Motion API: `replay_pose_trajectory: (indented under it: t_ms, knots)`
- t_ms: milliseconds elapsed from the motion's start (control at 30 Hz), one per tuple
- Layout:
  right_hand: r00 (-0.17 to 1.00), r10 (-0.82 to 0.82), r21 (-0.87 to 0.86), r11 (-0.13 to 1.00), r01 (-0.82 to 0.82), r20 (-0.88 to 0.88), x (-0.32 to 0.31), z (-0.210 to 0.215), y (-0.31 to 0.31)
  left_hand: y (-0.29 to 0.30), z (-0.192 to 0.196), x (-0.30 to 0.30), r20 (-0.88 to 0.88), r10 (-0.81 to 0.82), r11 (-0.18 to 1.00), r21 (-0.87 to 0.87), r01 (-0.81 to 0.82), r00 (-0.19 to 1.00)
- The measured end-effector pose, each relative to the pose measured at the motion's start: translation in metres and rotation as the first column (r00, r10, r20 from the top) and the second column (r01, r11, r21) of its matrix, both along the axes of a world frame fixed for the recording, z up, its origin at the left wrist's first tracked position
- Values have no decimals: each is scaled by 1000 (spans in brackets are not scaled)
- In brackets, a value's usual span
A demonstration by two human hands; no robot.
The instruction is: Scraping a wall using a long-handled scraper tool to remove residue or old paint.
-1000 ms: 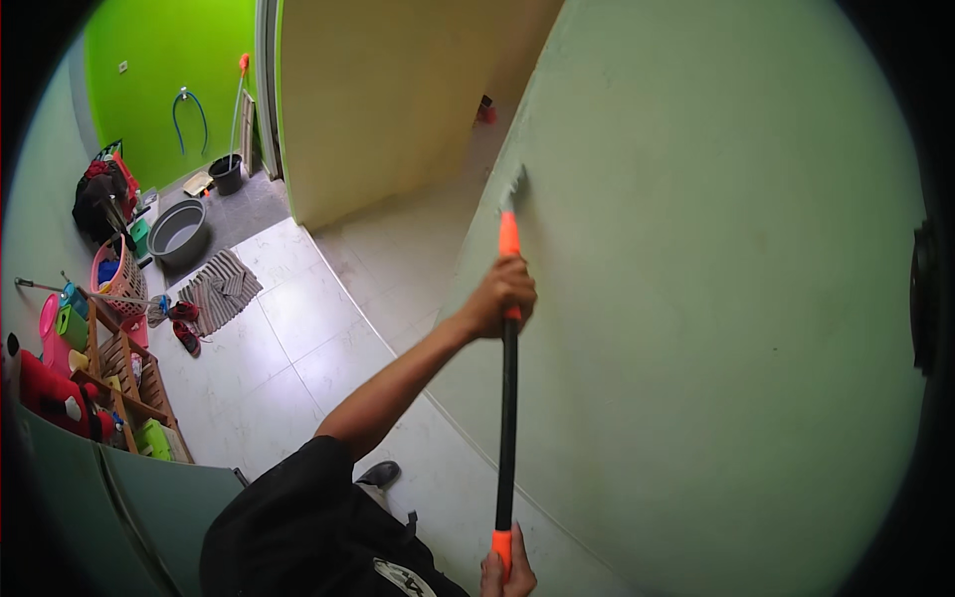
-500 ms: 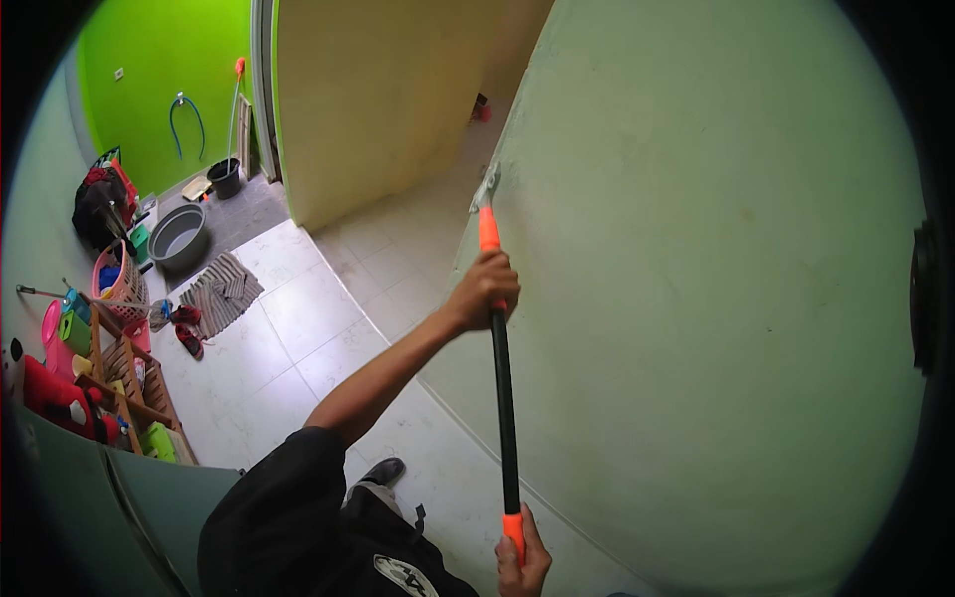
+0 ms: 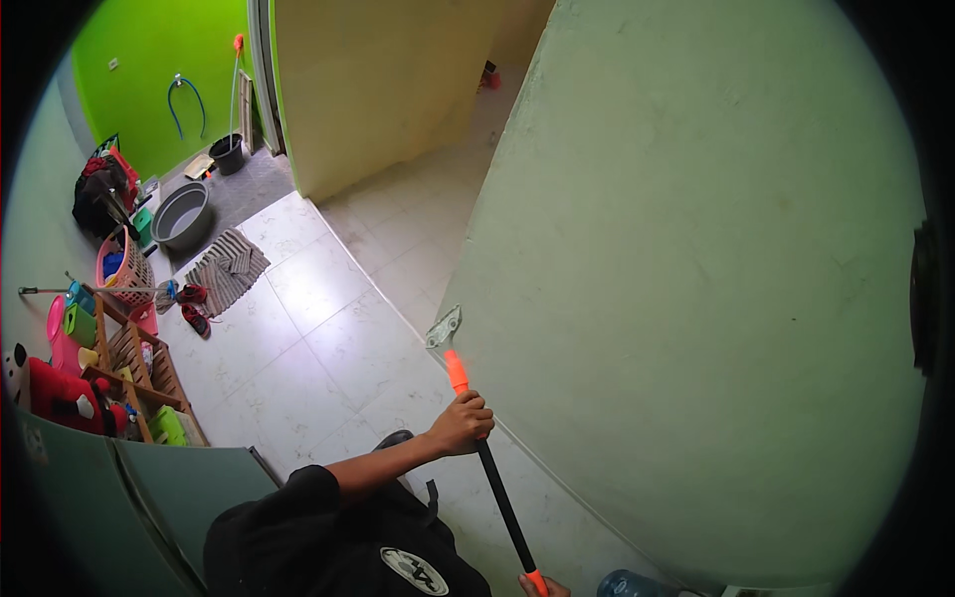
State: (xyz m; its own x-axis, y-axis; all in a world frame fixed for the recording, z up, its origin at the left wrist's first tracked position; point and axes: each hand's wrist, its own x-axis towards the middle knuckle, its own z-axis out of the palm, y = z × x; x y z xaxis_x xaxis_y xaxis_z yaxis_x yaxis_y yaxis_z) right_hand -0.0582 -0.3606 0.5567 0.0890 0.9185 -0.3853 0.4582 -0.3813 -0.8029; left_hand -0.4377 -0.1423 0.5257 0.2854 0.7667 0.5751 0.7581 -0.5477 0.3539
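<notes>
A long-handled tool with a black pole [image 3: 507, 507], orange grips and a pale grey, flat head [image 3: 445, 326] slants across the lower middle. My left hand [image 3: 461, 423] is wrapped round the pole just below the upper orange part. Lower down, my right hand [image 3: 547, 587] grips the orange end, partly cut off by the bottom edge. The head appears beside the near vertical edge of a pale green wall [image 3: 716, 259], over the floor; whether it touches the wall I cannot tell.
White floor tiles [image 3: 318, 348] lie left of the wall. Further left stand a wooden rack [image 3: 164, 373], a pink laundry basket [image 3: 129, 271], a grey basin [image 3: 182, 217] and a striped mat [image 3: 227, 269]. A blue-tinted bottle [image 3: 622, 585] shows at the bottom right.
Both hands have come down with the tool. Its head has dropped from high along the wall's edge, shifting slightly left, and my right hand has moved to the bottom edge.
</notes>
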Motion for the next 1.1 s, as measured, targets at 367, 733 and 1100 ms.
replay_pose_trajectory:
  t_ms: [367,733,1100]
  knots:
    - [999,47,151,987,-48,8,-33,-8,10,23,4,-36,-39,21,999,37,-20,999]
    - [998,19,129,991,-27,63,-23,15,16,17,3,-31,28,59,998,-26,-58,998]
    - [997,22,180,983,-36,79,-32,21,11,20,15,-31,15,43,998,44,-43,999]
